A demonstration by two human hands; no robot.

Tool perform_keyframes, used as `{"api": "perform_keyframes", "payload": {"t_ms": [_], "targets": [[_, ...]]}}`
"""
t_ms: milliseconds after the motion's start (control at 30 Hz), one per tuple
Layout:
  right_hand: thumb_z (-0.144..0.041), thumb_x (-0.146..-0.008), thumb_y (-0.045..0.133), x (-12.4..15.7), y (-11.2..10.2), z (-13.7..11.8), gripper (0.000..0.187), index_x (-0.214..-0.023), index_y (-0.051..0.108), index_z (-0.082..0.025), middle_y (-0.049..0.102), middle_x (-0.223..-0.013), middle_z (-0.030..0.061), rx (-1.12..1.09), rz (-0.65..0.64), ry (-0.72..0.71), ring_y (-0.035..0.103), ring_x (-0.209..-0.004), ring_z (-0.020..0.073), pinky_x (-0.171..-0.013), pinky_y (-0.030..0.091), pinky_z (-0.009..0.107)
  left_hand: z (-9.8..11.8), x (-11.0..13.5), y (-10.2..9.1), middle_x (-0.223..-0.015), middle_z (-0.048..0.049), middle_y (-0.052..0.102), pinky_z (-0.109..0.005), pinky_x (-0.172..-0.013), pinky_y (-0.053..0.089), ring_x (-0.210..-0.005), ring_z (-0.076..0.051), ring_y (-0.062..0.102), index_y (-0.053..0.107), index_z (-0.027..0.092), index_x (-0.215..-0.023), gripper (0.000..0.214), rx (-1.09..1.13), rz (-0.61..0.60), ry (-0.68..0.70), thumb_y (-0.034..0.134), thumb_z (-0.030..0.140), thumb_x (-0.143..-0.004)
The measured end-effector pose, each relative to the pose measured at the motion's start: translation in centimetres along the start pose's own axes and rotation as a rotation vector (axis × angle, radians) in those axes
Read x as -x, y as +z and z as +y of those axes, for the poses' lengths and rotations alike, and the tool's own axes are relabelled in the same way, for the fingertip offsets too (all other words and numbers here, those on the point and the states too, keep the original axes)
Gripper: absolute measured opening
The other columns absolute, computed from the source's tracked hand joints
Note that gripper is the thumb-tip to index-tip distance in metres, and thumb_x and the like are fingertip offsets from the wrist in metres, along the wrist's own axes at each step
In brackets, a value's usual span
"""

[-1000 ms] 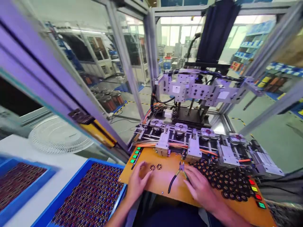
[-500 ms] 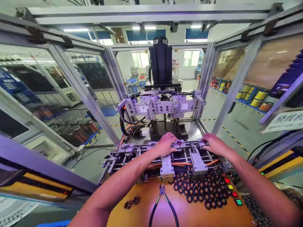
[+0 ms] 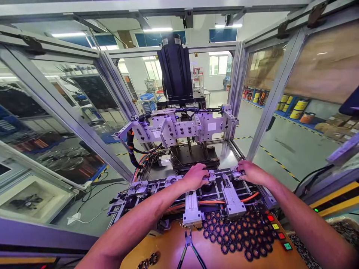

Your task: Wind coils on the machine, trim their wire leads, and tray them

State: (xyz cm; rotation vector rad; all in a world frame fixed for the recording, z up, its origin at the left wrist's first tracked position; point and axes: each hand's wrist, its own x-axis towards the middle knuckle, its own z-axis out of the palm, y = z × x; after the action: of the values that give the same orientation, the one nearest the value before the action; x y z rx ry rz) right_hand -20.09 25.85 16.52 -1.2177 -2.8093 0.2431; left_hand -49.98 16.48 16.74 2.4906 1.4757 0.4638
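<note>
The left hand (image 3: 196,175) curls over a middle round holder (image 3: 209,176) on the machine's far fixture row, and the right hand (image 3: 251,172) cups the next holder (image 3: 236,173) to its right, apparently seating coil cores there (actual grip hidden), while loose cores (image 3: 235,235) and cutters (image 3: 188,244) lie on the near table (image 3: 165,248).

Alt text: A factory floor. I stand at an automated machine enclosed by an aluminium frame (image 3: 276,93) with clear panels. A black motor (image 3: 175,67) sits above a row of metal fixtures (image 3: 140,188). Coloured push buttons (image 3: 276,226) edge the orange worktop (image 3: 164,246). Beyond the panels are yellow-and-black floor tape (image 3: 276,161), shelves of wire spools (image 3: 294,106) and ceiling strip lights (image 3: 157,29).
</note>
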Motion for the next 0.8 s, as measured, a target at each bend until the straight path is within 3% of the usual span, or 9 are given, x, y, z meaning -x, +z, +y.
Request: {"api": "perform_keyframes", "payload": {"t_ms": [200, 300, 367, 467, 567, 700, 800], "targets": [[-0.035, -0.095, 0.064, -1.1, -1.2, 0.1, 0.023, -0.094, 0.065, -0.013, 0.066, -0.103, 0.0054, -0.094, -0.017, 0.021, 0.064, -0.095, 0.0185, -0.087, 0.054, 0.039, -0.1, -1.0, -0.3, -0.125, -0.0097, 0.063, -0.049, -0.095, 0.051, -0.112, -0.025, 0.061, 0.065, 0.016, -0.111, 0.025, 0.046, -0.073, -0.018, 0.063, 0.033, -0.091], [-0.036, -0.09, 0.068, -0.5, -3.3, -0.6, 0.025, -0.081, 0.064, -0.013, 0.068, -0.104, 0.0076, -0.155, 0.06, -0.001, 0.066, -0.096, 0.0205, -0.088, 0.054, 0.038, 1.6, -1.3, -2.3, -0.127, -0.0123, 0.062, -0.051, -0.098, 0.05, -0.119, -0.029, 0.058, 0.066, 0.015, -0.105, 0.022, 0.072, -0.038, -0.014, 0.068, 0.029, -0.087], [-0.038, -0.089, 0.065, 1.3, -4.4, -1.9, 0.027, -0.075, 0.063, -0.016, 0.067, -0.114, 0.0109, -0.201, 0.136, -0.036, 0.065, -0.104, 0.0241, -0.094, 0.052, 0.039, 3.5, 0.3, -4.3, -0.135, -0.0158, 0.057, -0.052, -0.105, 0.045, -0.13, -0.032, 0.049, 0.066, 0.016, -0.101, 0.019, 0.103, 0.034, -0.014, 0.069, 0.027, -0.085], [-0.045, -0.092, 0.057, 6.1, -3.9, -5.5, 0.028, -0.083, 0.065, -0.019, 0.063, -0.125, 0.0121, -0.274, 0.235, -0.115, 0.062, -0.114, 0.0276, -0.1, 0.051, 0.041, 6.4, 6.7, -6.7, -0.145, -0.0145, 0.047, -0.046, -0.113, 0.037, -0.138, -0.028, 0.04, 0.062, 0.019, -0.106, 0.018, 0.175, 0.173, -0.041, 0.056, 0.029, -0.093], [-0.04, -0.095, 0.056, 11.4, -0.7, -10.3, 0.019, -0.095, 0.066, -0.024, 0.065, -0.118, 0.0105, -0.44, 0.401, -0.261, 0.065, -0.109, 0.0249, -0.088, 0.058, 0.033, 7.9, 16.7, -6.1, -0.131, -0.012, 0.056, -0.039, -0.106, 0.044, -0.125, -0.024, 0.052, 0.061, 0.022, -0.105, 0.018, 0.341, 0.304, -0.156, 0.047, 0.029, -0.097], [-0.032, -0.097, 0.053, 14.5, 6.0, -17.5, 0.015, -0.093, 0.065, -0.025, 0.07, -0.1, 0.0087, -0.567, 0.254, -0.346, 0.071, -0.089, 0.0219, -0.071, 0.061, 0.026, 7.9, 29.9, -0.6, -0.103, -0.0093, 0.067, -0.036, -0.089, 0.055, -0.102, -0.023, 0.065, 0.066, 0.023, -0.097, 0.023, 0.325, 0.312, -0.577, 0.043, 0.026, -0.096], [-0.024, -0.097, 0.049, 13.0, 11.0, -23.9, 0.017, -0.089, 0.064, -0.024, 0.069, -0.091, 0.0058, -0.59, 0.144, -0.39, 0.07, -0.083, 0.0215, -0.07, 0.061, 0.029, 7.3, 35.8, 3.7, -0.084, -0.0073, 0.07, -0.033, -0.074, 0.058, -0.08, -0.022, 0.069, 0.068, 0.021, -0.079, 0.019, 0.278, 0.254, -0.684, 0.052, 0.021, -0.09]]}}
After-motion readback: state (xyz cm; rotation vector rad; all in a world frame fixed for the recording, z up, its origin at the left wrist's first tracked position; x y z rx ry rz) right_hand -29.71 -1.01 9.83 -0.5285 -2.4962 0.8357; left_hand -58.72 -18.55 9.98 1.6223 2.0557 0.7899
